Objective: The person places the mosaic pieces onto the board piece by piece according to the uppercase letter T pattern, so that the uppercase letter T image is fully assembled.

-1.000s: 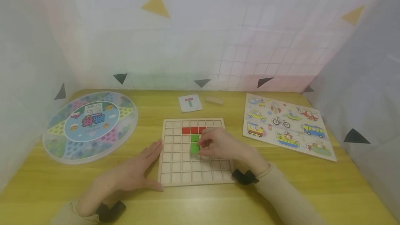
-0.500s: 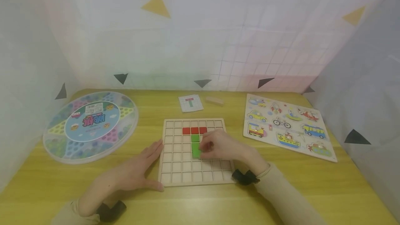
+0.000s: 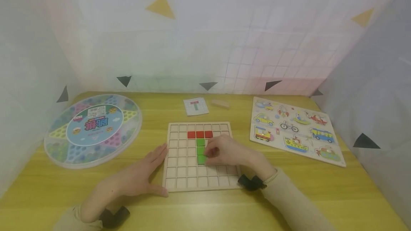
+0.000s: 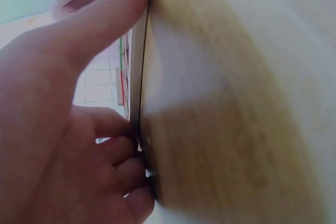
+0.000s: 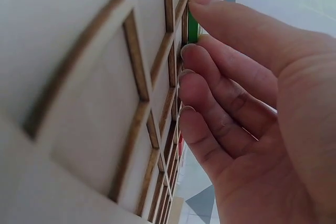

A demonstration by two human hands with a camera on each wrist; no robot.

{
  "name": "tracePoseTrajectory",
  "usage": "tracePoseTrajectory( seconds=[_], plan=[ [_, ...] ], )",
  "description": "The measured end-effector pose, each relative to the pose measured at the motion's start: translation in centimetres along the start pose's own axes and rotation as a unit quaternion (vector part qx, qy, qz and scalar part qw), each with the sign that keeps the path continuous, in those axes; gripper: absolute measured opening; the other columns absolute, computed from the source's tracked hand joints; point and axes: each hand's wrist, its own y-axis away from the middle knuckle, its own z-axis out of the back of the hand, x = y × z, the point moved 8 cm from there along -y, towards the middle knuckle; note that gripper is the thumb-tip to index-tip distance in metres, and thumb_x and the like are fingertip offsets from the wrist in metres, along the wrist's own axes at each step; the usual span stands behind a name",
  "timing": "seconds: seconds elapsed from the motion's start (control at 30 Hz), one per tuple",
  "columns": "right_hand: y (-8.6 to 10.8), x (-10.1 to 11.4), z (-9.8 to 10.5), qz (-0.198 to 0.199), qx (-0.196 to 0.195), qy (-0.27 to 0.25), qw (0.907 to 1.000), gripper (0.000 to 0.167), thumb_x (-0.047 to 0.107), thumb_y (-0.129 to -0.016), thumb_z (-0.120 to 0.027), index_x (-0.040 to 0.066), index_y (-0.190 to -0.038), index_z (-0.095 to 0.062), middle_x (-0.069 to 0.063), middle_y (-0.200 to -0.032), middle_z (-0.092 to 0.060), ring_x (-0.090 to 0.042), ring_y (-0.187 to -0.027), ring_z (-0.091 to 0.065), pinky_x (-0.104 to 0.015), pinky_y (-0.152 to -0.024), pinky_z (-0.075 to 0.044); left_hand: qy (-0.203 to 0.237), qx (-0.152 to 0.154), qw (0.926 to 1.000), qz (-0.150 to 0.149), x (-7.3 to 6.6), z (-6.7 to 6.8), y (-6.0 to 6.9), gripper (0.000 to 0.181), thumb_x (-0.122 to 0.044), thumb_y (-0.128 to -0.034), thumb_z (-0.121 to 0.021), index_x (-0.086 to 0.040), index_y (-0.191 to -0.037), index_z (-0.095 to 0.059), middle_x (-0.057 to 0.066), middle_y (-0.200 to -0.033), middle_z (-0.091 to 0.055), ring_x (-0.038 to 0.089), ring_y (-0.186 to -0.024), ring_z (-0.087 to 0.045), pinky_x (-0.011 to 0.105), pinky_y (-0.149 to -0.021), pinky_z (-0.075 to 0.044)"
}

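Note:
A wooden grid board (image 3: 183, 189) lies in the middle of the table. Three red tiles (image 3: 200, 134) form a row near its far side, with green tiles (image 3: 200, 142) running down in a column below the middle one. My right hand (image 3: 229, 149) has thumb and index finger at the lowest green tile (image 3: 201, 159), pinching it at its cell. In the right wrist view that green tile (image 5: 193, 22) shows edge-on by the thumb; the other fingertips come close to the grid. My left hand (image 3: 138, 174) rests against the board's left edge, fingers and thumb spread.
Behind the board lie a pattern card (image 3: 196, 106) with a red and green T and a small wooden block (image 3: 220, 103). A round Chinese checkers set (image 3: 93, 131) is at left, a vehicle puzzle board (image 3: 295, 131) at right. White sheets (image 3: 205, 45) enclose the table.
My right hand has shifted slightly toward me with the green tile, which now lies level at the cell below the second green one. The left hand stays put.

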Motion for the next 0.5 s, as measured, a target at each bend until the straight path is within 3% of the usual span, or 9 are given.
tracePoseTrajectory(
  seconds=[0.5],
  plan=[
    [0.07,-0.39,-0.13,0.018,-0.011,-0.003,0.9998,0.015,0.025,-0.084,-0.082,0.016,-0.097,-0.078,0.014,-0.083,-0.065,-0.004,-0.074,-0.058,-0.02,-0.068,-0.054,0.0,-0.005,1.0,-0.008,-0.02,0.02,-0.03,0.124,-0.076,-0.0721,-0.068,-0.012,-0.162,-0.011,0.011,-0.169,-0.005,0.045,-0.15,-0.016,0.061,-0.118,-0.025]
  ],
)
